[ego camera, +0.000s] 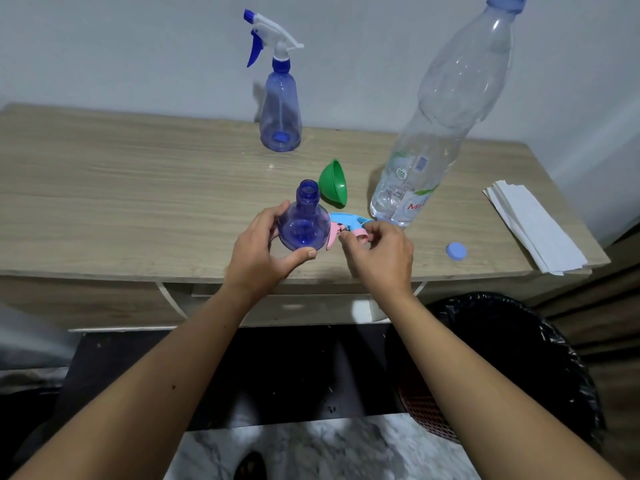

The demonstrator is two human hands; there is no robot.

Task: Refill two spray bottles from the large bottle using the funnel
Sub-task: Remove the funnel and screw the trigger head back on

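My left hand (259, 251) grips a blue spray bottle (304, 223) near the table's front edge; its neck is open, with no spray head on it. Just to its right, my right hand (377, 254) pinches the detached pink and light blue spray head (346, 227), which lies low on the table. A green funnel (333, 182) lies on its side behind them. The large clear bottle (440, 119) stands uncapped at the right with a little water at its bottom. A second blue spray bottle (280, 109) with a white and blue head stands at the back.
A light blue cap (456, 251) lies on the wooden table (104, 188) right of my hands. Folded white paper towels (533, 225) sit at the right edge. A bin with a black liner (502, 341) stands below the table on the right.
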